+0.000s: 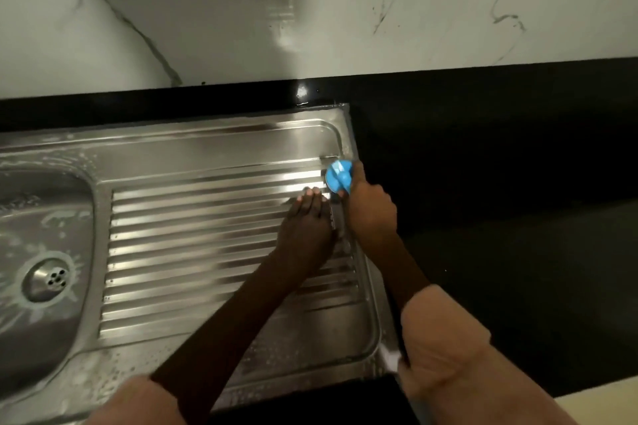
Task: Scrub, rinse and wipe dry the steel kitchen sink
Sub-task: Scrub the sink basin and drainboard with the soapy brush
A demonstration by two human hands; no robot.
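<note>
The steel sink (221,148) lies in a black counter, with a ribbed drainboard (207,245) in the middle and a soapy basin (45,217) at the left holding a round drain (48,281). My right hand (369,210) grips a blue round-topped object (338,178), tilted over the drainboard's right rim near the far corner. My left hand (307,217) rests flat on the ribs just left of it, fingers straight. Foam and water drops streak the basin and the near rim.
Black countertop (500,183) spreads to the right of the sink. A white marble-patterned wall (310,10) rises behind. A pale surface (604,407) shows at the bottom right corner.
</note>
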